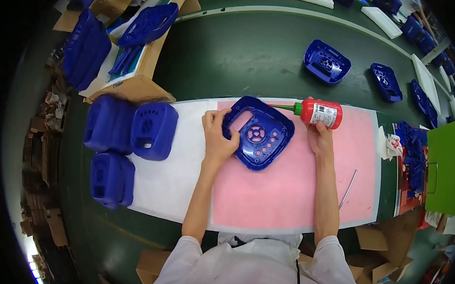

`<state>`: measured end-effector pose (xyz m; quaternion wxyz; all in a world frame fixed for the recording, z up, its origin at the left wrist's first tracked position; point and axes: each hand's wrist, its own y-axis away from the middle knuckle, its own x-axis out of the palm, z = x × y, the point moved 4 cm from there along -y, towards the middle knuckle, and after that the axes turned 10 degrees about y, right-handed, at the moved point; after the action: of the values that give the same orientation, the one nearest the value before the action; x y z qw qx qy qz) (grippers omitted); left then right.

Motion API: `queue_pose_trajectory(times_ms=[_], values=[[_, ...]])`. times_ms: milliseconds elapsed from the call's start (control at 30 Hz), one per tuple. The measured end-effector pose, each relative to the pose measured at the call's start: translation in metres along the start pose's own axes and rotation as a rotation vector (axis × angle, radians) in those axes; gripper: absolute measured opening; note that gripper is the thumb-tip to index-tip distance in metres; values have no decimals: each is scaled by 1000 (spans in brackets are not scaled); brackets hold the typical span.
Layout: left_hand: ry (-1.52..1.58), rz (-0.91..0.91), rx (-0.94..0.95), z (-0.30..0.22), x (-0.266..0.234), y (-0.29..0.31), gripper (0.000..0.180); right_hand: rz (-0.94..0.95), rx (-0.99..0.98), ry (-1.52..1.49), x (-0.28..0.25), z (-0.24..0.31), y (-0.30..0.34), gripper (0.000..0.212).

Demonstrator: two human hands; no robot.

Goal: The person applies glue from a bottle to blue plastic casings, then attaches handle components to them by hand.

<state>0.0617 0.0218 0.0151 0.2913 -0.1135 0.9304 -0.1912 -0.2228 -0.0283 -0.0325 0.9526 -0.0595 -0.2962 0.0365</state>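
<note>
My left hand (221, 135) grips the left side of a dark blue plastic housing shell (268, 150), tilted with its hollow inside facing me. The shell has a long slot, a round vent and several small holes. In my right hand (319, 138) is a red glue bottle (322, 113) with a white label. Its green cap and thin nozzle (285, 107) point left, the tip at the shell's upper right rim; whether it touches I cannot tell. Below lies a pink sheet (265, 204) on a white one (170, 185).
Stacked blue shells (154, 131) stand at the left. More lie on the green belt (231, 56) beyond, among them one shell (327, 62). A thin metal rod (348, 189) rests right of my right forearm. A wooden stand (146, 85) and a green bin (447, 167) flank the work area.
</note>
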Motion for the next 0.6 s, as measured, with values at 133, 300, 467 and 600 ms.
queue_pose_trajectory(times_ms=[133,300,467,600], values=[[346,8,-150,11,9,0,51,-14,34,-4,2,2,1,68],[841,32,-189,27,33,4,41,2,-9,75,6,0,-1,70],[544,102,-227,20,38,8,35,-36,8,146,11,-3,6,62],[486,175,-148,19,34,10,42,1,-49,401,27,3,4,56]])
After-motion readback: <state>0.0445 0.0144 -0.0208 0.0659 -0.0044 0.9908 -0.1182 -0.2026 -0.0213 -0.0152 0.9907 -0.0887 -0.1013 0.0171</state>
